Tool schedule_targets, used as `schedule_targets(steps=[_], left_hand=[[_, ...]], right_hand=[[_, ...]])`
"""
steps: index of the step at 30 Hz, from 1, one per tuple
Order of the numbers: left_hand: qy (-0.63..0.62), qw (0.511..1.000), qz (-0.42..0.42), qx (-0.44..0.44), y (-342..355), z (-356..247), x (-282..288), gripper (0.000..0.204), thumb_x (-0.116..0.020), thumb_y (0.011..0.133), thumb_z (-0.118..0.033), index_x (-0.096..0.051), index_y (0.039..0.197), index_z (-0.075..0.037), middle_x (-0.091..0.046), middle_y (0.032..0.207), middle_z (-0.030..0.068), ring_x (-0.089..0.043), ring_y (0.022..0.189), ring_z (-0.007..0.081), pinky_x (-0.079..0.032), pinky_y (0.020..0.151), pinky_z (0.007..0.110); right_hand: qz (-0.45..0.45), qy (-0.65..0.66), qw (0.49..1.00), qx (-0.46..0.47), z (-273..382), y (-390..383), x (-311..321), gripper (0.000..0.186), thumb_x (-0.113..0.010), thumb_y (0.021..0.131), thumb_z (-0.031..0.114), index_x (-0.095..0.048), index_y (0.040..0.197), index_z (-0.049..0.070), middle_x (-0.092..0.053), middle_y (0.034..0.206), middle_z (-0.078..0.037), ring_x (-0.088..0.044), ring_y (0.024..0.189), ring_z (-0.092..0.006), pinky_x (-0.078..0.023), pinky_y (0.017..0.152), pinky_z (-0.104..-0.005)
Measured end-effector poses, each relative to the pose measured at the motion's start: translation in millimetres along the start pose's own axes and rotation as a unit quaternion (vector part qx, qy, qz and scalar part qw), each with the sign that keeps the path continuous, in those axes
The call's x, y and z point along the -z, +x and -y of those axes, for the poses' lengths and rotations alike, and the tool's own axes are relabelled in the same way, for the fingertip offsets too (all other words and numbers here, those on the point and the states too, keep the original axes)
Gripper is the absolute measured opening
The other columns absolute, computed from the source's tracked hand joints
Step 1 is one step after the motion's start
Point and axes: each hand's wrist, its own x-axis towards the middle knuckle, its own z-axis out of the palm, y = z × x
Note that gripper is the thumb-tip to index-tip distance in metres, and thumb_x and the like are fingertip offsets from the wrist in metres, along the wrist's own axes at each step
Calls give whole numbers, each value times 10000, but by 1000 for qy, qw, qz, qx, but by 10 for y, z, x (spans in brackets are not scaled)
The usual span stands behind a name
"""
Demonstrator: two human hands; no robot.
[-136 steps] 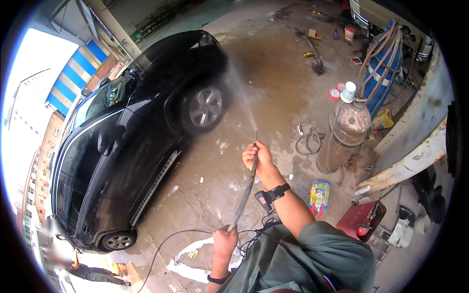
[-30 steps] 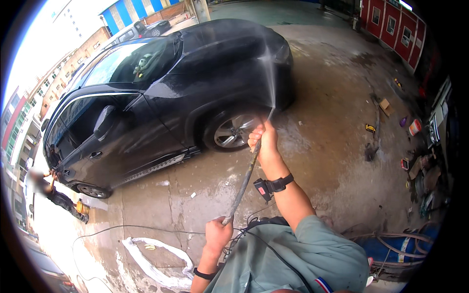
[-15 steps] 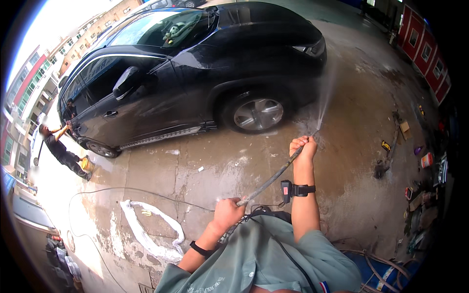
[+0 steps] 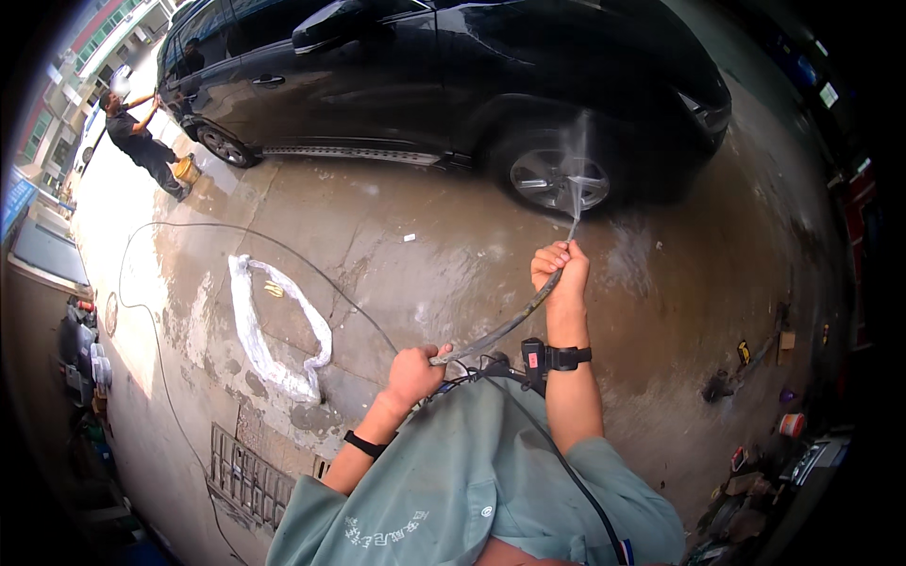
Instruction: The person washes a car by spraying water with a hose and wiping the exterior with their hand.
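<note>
The spray hose (image 4: 508,326) is slanting toward the front wheel (image 4: 544,179) of the black SUV (image 4: 354,108), right hand (image 4: 561,268) gripping near its tip, left hand (image 4: 414,374) clasping farther back, water jet (image 4: 577,193) shooting out!

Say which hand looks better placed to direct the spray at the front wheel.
Right, probably: the right hand grips the hose close behind the spray and is nearer the front wheel. The left hand holds the hose farther back.
</note>
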Motion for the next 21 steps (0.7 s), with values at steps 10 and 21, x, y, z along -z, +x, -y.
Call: schedule_targets(steps=[10, 21], left_hand=[[-12, 993, -111, -26, -86, 568, 43, 305, -671, 770, -277, -594, 965, -55, -629, 967, 174, -569, 957, 359, -445, 822, 430], [10, 944, -1, 330, -1249, 2271, -342, 422, -636, 723, -261, -608, 1075, -29, -602, 1113, 201, -552, 1075, 340, -433, 941, 383]], right_hand=[[-7, -62, 998, 16, -594, 184, -306, 397, -335, 976, 379, -437, 684, 130, -342, 504, 68, -319, 432, -75, -285, 411, -222], [-77, -341, 930, -110, 171, 869, 29, 375, -426, 947, 429, -437, 690, 157, -323, 483, 68, -301, 395, -73, -254, 384, -227]])
